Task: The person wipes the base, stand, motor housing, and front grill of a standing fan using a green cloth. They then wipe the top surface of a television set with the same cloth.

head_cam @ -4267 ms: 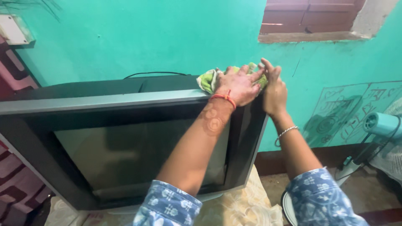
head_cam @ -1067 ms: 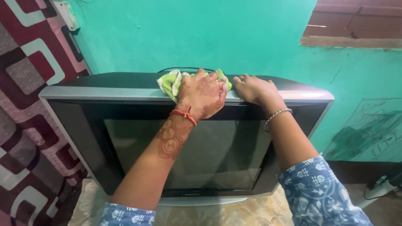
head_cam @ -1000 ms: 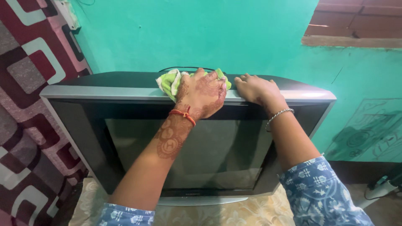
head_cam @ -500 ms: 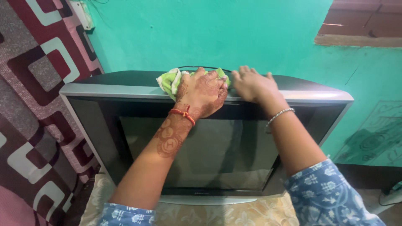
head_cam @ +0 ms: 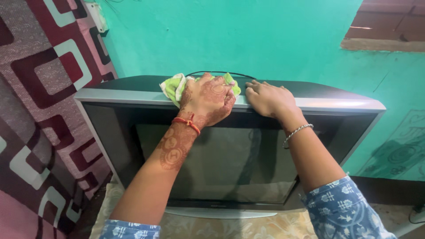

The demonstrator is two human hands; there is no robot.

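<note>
Green cloth (head_cam: pixel 173 85) bunched on top of grey television (head_cam: pixel 133 95), near its front edge. Left hand (head_cam: pixel 207 99) presses down on cloth, fingers curled over it. Right hand (head_cam: pixel 265 98) just beside, palm flat on television top, holding nothing.

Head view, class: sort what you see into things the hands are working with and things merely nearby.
In use:
left hand pressing the green cloth
right hand resting on the television top

Merely nearby:
patterned curtain
black cable
cream floral cover under the set
window ledge
</note>
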